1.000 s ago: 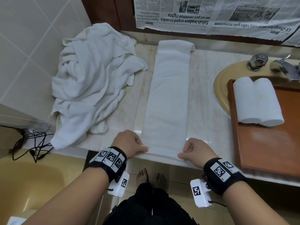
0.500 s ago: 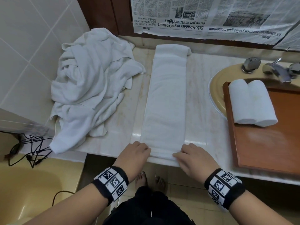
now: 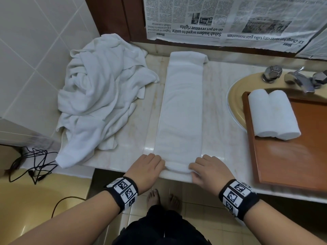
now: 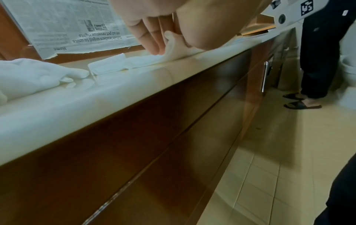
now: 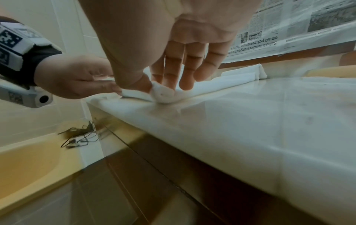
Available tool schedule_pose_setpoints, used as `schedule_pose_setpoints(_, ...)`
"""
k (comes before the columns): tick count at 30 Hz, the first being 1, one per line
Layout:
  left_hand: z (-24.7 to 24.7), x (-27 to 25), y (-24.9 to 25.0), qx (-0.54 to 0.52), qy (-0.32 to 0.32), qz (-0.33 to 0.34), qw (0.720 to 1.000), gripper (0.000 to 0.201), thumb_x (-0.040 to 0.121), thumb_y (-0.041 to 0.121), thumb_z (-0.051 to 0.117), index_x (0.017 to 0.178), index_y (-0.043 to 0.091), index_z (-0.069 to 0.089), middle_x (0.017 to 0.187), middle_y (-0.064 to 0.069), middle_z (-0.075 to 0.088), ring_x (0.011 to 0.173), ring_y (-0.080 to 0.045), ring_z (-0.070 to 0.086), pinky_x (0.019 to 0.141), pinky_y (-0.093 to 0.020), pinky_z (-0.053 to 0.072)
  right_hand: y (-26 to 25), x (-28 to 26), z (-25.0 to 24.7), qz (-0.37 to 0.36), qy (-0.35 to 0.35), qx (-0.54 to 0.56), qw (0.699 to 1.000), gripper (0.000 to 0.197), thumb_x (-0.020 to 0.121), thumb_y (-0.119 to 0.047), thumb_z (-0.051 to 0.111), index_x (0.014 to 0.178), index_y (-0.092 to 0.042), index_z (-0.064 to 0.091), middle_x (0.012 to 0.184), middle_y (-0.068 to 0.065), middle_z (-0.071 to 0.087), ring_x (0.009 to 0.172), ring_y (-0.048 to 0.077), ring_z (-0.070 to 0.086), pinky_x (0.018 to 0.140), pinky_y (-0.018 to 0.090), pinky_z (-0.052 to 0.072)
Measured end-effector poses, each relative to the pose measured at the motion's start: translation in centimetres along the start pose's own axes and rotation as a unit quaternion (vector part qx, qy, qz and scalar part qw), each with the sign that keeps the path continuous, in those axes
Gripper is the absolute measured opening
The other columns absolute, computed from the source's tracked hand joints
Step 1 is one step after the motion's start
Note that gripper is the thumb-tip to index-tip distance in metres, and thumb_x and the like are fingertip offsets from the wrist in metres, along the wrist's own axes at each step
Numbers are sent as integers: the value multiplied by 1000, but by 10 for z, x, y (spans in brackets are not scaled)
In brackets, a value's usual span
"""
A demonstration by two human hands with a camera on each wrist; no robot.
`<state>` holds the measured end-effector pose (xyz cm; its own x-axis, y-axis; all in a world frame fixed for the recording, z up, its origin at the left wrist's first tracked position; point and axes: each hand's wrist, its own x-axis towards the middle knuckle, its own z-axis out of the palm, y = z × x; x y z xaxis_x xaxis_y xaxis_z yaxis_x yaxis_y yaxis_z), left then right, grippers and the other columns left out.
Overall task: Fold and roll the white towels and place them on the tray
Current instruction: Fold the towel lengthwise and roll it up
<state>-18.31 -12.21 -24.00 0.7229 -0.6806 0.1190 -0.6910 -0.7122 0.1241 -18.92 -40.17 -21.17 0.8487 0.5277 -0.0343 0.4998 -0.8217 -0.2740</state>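
A white towel (image 3: 182,110), folded into a long strip, lies on the marble counter (image 3: 217,110) and runs away from me. Its near end (image 5: 163,93) is curled into a small first roll. My left hand (image 3: 150,167) pinches the left corner of that roll (image 4: 173,45) between thumb and fingers. My right hand (image 3: 207,167) pinches the right corner, thumb under and fingers over. Two rolled white towels (image 3: 273,114) lie side by side at the far end of the wooden tray (image 3: 292,161) on the right.
A heap of loose white towels (image 3: 99,96) lies on the counter's left. The tray sits over a yellow basin (image 3: 235,96) below the taps (image 3: 297,78). Newspaper (image 3: 230,18) covers the back wall. Cables (image 3: 33,163) lie by a yellow tub. Another person's legs (image 4: 318,60) stand at right.
Both hands have moved a little forward onto the towel's near end, which was flat before and is now turned over into a small roll.
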Motion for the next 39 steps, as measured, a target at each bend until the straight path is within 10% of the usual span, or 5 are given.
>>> schedule_pose_setpoints(9,-21,10,-11,-80,-10,-75,994,37,102,41,44,87,23,72,87,5,57,81,-23,50,64,-37,47,12,19,-31,133,-196,85,968,29,97,-43,48,121,-46,65,105,-14,72,98,10,64,90,31,49)
schedule_pose_setpoints(15,-49,44,-13,-98,-206,-222,948,50,102,56,46,70,27,71,68,7,62,90,-23,50,81,-35,46,16,33,-42,215,-213,150,941,6,88,-36,61,91,-40,59,79,-16,71,77,4,66,75,30,55)
schedule_pose_setpoints(18,-47,53,-11,-73,-223,-249,940,43,99,61,48,98,31,79,87,6,72,105,-21,52,90,-34,48,16,39,-47,224,-208,140,942,7,86,-37,64,88,-36,58,76,-15,71,75,4,65,74,31,55)
schedule_pose_setpoints(31,-25,31,5,10,5,-116,993,17,83,21,73,70,19,63,77,-1,51,70,-25,42,54,-35,32,0,7,-5,41,15,14,999,36,67,-7,83,94,-28,73,79,-4,53,66,22,53,48,34,45)
schedule_pose_setpoints(39,-17,7,12,9,25,-94,995,30,97,42,57,112,19,67,106,-4,60,83,-27,53,64,-38,42,-4,-11,-1,62,33,35,997,38,75,-28,77,111,-33,68,89,-4,57,74,24,53,57,40,48)
